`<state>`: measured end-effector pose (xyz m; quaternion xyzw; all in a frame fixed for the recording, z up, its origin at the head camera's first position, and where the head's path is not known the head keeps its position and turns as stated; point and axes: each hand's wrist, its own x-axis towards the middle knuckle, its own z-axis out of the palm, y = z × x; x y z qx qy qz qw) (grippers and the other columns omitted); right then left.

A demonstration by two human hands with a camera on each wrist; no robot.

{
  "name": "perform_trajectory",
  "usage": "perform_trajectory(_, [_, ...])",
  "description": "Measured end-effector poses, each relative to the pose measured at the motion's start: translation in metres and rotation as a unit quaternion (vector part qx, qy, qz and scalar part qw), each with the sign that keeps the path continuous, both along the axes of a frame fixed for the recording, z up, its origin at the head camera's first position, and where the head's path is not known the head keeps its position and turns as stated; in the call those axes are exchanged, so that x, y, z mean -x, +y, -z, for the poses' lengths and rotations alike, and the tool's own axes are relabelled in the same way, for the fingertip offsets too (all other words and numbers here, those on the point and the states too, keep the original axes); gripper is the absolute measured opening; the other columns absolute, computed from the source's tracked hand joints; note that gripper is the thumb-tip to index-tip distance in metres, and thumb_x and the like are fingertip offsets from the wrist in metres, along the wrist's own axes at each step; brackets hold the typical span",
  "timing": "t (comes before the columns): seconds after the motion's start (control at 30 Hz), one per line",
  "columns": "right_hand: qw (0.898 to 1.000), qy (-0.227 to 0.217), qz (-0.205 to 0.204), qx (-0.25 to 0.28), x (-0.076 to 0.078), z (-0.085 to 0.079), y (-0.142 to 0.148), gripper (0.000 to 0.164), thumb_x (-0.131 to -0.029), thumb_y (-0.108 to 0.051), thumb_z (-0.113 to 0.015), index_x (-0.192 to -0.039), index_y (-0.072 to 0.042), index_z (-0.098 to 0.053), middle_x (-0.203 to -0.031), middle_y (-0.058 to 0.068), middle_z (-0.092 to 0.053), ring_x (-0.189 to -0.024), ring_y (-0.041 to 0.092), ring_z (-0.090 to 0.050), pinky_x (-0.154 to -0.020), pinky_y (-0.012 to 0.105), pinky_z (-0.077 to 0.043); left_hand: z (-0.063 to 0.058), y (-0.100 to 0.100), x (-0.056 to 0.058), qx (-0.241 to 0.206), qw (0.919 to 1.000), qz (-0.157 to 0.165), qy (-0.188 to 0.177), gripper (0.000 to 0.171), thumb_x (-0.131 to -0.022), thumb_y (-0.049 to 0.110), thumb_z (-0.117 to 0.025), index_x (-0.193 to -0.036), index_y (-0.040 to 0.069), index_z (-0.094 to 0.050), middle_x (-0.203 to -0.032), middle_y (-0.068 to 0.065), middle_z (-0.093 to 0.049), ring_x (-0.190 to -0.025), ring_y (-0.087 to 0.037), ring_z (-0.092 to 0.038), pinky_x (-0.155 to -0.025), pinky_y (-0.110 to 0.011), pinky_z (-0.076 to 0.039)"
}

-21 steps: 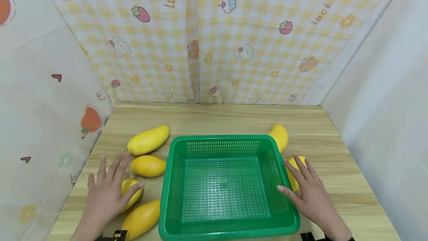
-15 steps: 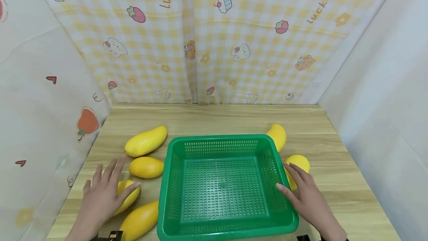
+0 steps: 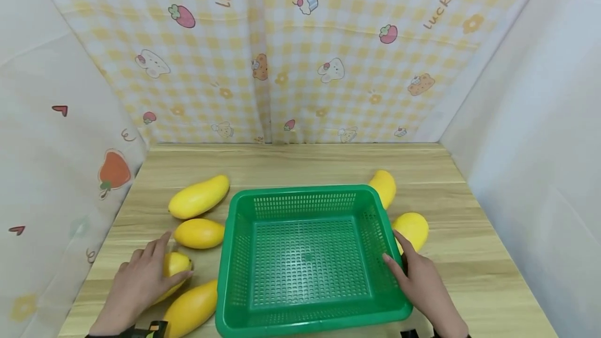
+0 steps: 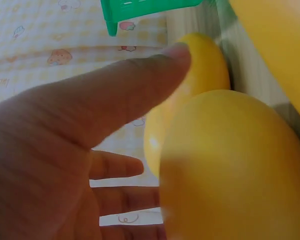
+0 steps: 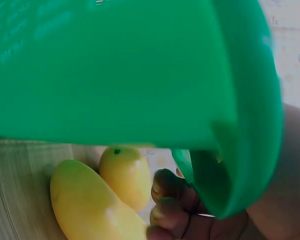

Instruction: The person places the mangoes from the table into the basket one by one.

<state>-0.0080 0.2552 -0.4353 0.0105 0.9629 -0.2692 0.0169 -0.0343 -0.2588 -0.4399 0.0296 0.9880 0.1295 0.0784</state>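
Pinching the right-hand rim of the basket (image 3: pixel 307 262) is the right hand (image 3: pixel 420 275), its thumb laid over the inner side at 3 o'clock and its other fingers curled below the rim outside, bunched close in the right wrist view. The green basket sits mouth up at the near middle of the table (image 3: pixel 319 166). At 9 o'clock from it, the left hand (image 3: pixel 141 275) is over a mango (image 3: pixel 177 264), thumb stretched out toward 3 o'clock, apart from the other fingers, which lie along the far side with gaps between them in the left wrist view; their tips are hidden there, so I cannot tell whether they press the fruit. Three more mangoes share that side of the basket: a lower mango (image 3: pixel 191 308) near 8 o'clock, a middle mango (image 3: pixel 199 233) between 9 and 10, just beside the rim, and an upper mango (image 3: pixel 199 197) at 10. Across the basket, a small mango (image 3: pixel 413 231) lies between 2 and 3 o'clock, near the right hand's fingers, and a far mango (image 3: pixel 384 189) between 1 and 2, partly behind the rim. A checked cloth (image 3: pixel 300 77) hangs at 12 o'clock, beyond the table's far edge.
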Motion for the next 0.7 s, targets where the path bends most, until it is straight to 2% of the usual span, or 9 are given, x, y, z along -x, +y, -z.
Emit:
perform_trajectory(0.17, [1.0,-0.01,0.008,-0.003,0.0,-0.001,-0.002,0.061,-0.098,-0.039,-0.053,-0.145,-0.005,-0.034,-0.058,-0.004,-0.044,-0.048,0.009,-0.043,-0.044,0.025,-0.038,0.005,-0.009,0.001,-0.001,0.9993,-0.003,-0.036,0.104,-0.071,0.065,-0.071,-0.136,-0.009,-0.037,-0.124,-0.033,-0.046,-0.101,-0.052,-0.046,-0.072,-0.068,-0.037])
perform_trajectory(0.27, [1.0,-0.021,0.015,0.0,-0.001,-0.001,-0.002,0.061,-0.098,-0.039,-0.052,-0.145,-0.004,-0.034,-0.058,-0.003,-0.048,-0.049,0.009,-0.046,-0.046,0.025,-0.041,0.006,-0.015,0.002,-0.003,0.9981,-0.001,-0.062,0.106,-0.07,0.067,-0.07,-0.137,-0.008,-0.038,-0.125,-0.032,-0.044,-0.102,-0.052,-0.045,-0.072,-0.068,-0.037])
perform_trajectory(0.43, [0.999,-0.031,0.027,0.013,-0.002,-0.002,-0.004,0.058,-0.098,-0.034,-0.053,-0.142,-0.001,-0.038,-0.071,0.002,-0.062,-0.058,0.008,-0.056,-0.052,0.027,-0.047,0.009,-0.02,0.002,0.01,0.9953,0.005,-0.096,0.112,-0.065,0.069,-0.073,-0.141,-0.004,-0.034,-0.125,-0.034,-0.045,-0.1,-0.05,-0.047,-0.071,-0.066,-0.039])
perform_trajectory(0.57, [0.998,-0.038,0.037,0.026,-0.002,-0.001,-0.005,0.055,-0.098,-0.034,-0.054,-0.14,0.0,-0.041,-0.079,0.005,-0.065,-0.064,0.009,-0.058,-0.055,0.028,-0.05,0.011,-0.022,0.001,0.015,0.9922,0.003,-0.124,0.113,-0.062,0.066,-0.077,-0.139,-0.004,-0.034,-0.123,-0.032,-0.046,-0.099,-0.048,-0.048,-0.072,-0.063,-0.04])
perform_trajectory(0.7, [0.996,-0.053,0.052,0.053,-0.003,0.001,-0.004,0.055,-0.098,-0.037,-0.053,-0.139,-0.002,-0.042,-0.086,0.007,-0.065,-0.068,0.011,-0.061,-0.057,0.029,-0.052,0.014,-0.023,0.002,0.009,0.9923,0.005,-0.123,0.108,-0.059,0.058,-0.083,-0.135,-0.004,-0.036,-0.121,-0.03,-0.044,-0.098,-0.046,-0.047,-0.071,-0.061,-0.041])
